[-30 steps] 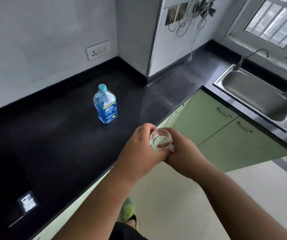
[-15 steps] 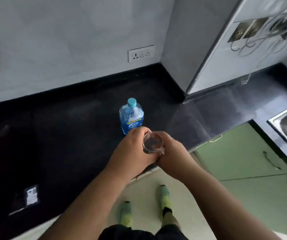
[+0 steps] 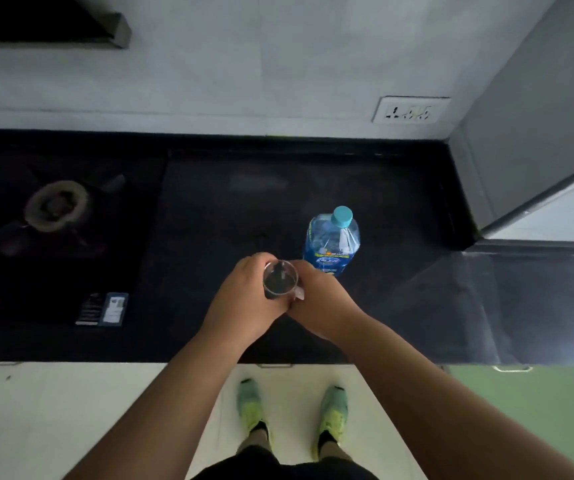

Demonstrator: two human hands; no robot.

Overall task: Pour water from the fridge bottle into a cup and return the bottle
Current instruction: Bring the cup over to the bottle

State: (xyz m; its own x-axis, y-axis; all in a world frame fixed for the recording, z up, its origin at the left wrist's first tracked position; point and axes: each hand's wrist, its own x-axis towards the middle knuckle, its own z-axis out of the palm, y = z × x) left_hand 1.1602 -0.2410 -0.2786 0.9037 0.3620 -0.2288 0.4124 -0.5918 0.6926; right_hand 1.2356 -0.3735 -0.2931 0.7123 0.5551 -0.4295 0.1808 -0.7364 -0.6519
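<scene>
Wrapping the upright, mouth-up cup (image 3: 280, 279), left grip (image 3: 244, 303) and right grip (image 3: 320, 299) hold it beside the upright bottle (image 3: 332, 241).

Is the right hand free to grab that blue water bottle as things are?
Probably not yet. The bottle stands capped just beyond the right hand with nothing between them, but that hand and the left hand both grip the glass cup. It would have to let go first.

Clear glass cup (image 3: 280, 279), plastic bottle (image 3: 331, 241), glossy black counter (image 3: 399, 306).
</scene>
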